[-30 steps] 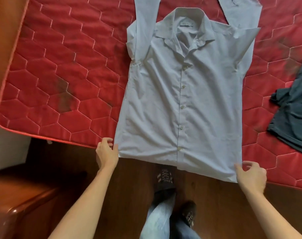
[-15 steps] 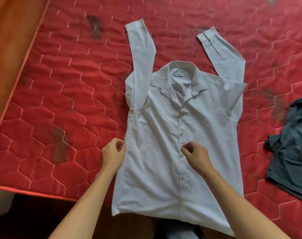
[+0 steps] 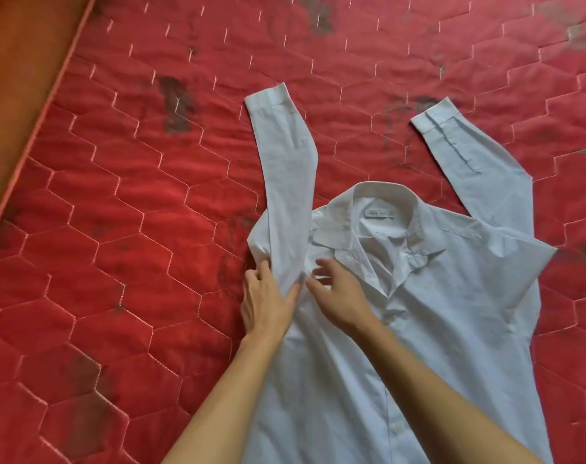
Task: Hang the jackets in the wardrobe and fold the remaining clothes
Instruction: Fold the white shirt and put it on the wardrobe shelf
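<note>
1. Both hands have moved up the shirt since half a second ago – from its waist and button line to the armpit of the sleeve nearest the left hand.
2. Left hand now lies flat at the shirt's side edge, fingers straight and close together, pointing away from the person. Its thumb rests against the base of the near sleeve. Whether it pinches any cloth I cannot tell.
3. Right hand sits just beside the left one, over the chest panel. Its fingers are spread and relaxed, with the tips on or just above the cloth and nothing gripped.
4. The pale blue shirt lies front up on the red quilted mattress, under and beyond both hands. Its lower part runs back beneath the forearms and out of the bottom edge.
5. Beyond the right hand's fingertips the collar lies open – a small label shows inside it.
6. The near sleeve runs straight away from the left hand, cuff farthest off.
7. The other sleeve lies well apart from the right hand, on its outer side, angled away with the cuff pointing up the mattress.
8. A button shows on the placket just beside the right wrist.
9. Dark smudges mark the mattress beyond and beside the left hand.
10. An orange-brown surface borders the mattress far out past the left hand.
</note>
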